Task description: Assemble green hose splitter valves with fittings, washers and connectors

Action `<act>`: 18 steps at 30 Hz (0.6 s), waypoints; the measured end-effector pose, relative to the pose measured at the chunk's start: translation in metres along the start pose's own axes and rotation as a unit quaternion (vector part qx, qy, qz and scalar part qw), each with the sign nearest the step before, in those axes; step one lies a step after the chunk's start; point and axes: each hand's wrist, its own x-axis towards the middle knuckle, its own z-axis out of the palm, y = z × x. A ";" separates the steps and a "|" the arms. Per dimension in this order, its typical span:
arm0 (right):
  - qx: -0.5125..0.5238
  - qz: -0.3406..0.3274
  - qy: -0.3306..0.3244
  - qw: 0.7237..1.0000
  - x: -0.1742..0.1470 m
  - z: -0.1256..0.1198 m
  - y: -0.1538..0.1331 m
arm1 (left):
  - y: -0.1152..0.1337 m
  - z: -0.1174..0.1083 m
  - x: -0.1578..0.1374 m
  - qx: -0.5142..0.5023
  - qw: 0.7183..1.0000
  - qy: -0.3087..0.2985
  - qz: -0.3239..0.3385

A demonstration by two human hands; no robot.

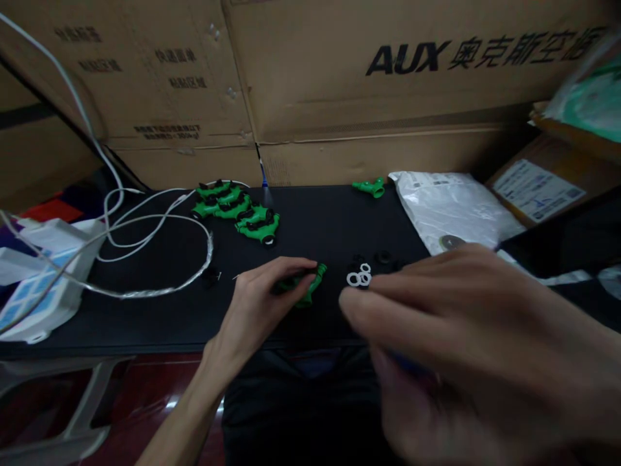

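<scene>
My left hand (272,285) is closed around a green plastic branched fitting (317,285), low over the black tabletop. Part of the fitting is hidden by the fingers. Large and blurred, my right hand (427,323) is curled shut close to the camera. A dark blue bit (412,366) shows beneath its fingers, too smeared to name. Just beyond the right fingertips lie several white rings (354,279) and a black ring (383,257). More green fittings with black parts (259,226) are grouped at the back left. Another green fitting (371,188) lies alone at the back.
White cables (160,220) loop across the left side by a white power strip (48,278). Large cardboard boxes (315,77) wall the back. On the right are a white plastic mailer bag (451,207), a roundish metal disc (451,242) and a labelled carton (538,188).
</scene>
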 end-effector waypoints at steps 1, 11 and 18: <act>-0.001 0.000 0.014 1.000 0.007 0.002 0.010 | 0.000 0.001 0.000 0.007 1.000 -0.003 0.011; -0.058 0.065 -0.165 0.982 0.038 0.074 0.081 | -0.012 0.009 -0.008 0.049 0.997 0.007 0.066; -0.032 0.037 -0.179 0.983 0.047 0.085 0.085 | -0.018 0.007 -0.012 0.050 0.997 0.007 0.061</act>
